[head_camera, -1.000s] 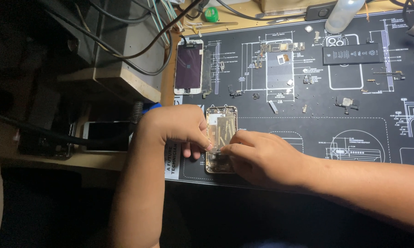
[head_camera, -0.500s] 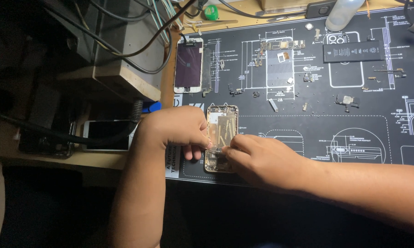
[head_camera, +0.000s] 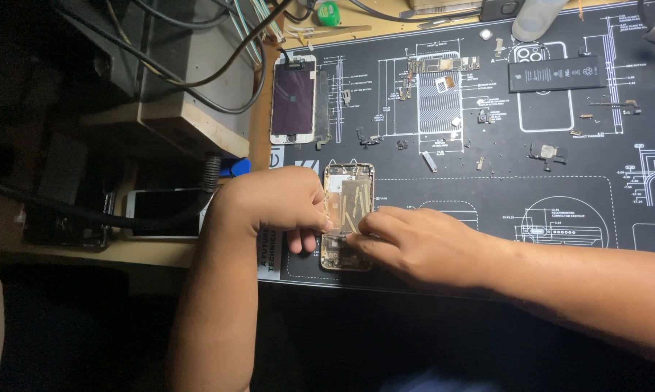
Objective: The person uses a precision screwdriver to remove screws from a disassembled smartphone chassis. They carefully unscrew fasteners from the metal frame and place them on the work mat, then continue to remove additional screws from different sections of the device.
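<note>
Head view, looking down. My left hand (head_camera: 280, 207) and right hand (head_camera: 422, 243) meet over an opened phone housing (head_camera: 348, 190), a gold-toned metal shell with rounded corners and its inner frame bare, lying upright near the front-left corner of the repair mat (head_camera: 559, 181). My left fingers curl around the housing's left edge, pinching it against the mat. My right fingertips (head_camera: 356, 239) press close together on the lower half of the shell; whether they hold a small part I cannot tell. The mat is a dark, matte sheet printed with white outline diagrams. Its front edge runs just below my hands, and its left edge lies beside the left hand, so little room remains there; open mat stretches to the right and behind.

Farther back lie a detached phone screen (head_camera: 292, 98), glossy with a white border, a flat black rectangular battery (head_camera: 556, 73), and scattered small metal parts (head_camera: 443, 87). Left of the mat, on a wooden shelf (head_camera: 160, 250), rests another phone (head_camera: 160, 210), dark-faced, under black cables (head_camera: 88, 214).
</note>
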